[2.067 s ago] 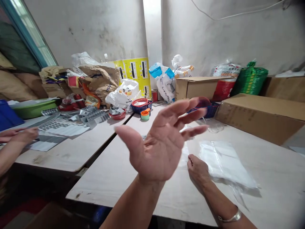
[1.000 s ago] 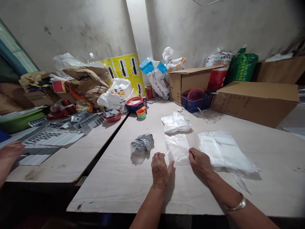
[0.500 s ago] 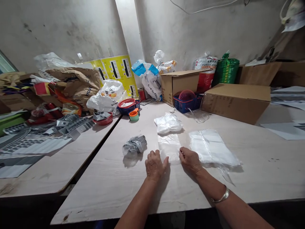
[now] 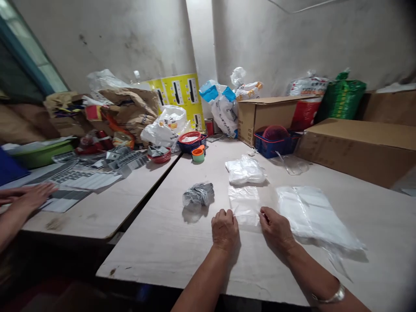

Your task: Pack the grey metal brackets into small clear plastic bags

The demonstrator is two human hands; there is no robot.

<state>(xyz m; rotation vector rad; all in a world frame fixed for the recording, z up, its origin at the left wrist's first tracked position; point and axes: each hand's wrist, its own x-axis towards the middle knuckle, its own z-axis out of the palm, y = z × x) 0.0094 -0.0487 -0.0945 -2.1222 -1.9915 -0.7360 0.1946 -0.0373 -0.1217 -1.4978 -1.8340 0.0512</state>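
The left hand (image 4: pixel 225 229), no longer spread, bunches at the left edge of the clear plastic bag (image 4: pixel 244 201), grip hidden; the right hand (image 4: pixel 277 229) pinches its right, so both flank it on the table (image 4: pixel 162 251).

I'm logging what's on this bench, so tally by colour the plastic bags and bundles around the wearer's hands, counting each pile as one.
White or clear: 3 (flat bag between left hand and right hand, crumpled bundle beyond it, large pack beside the right hand)
Grey in clear wrap: 1 (wrapped bundle)
Total: 4
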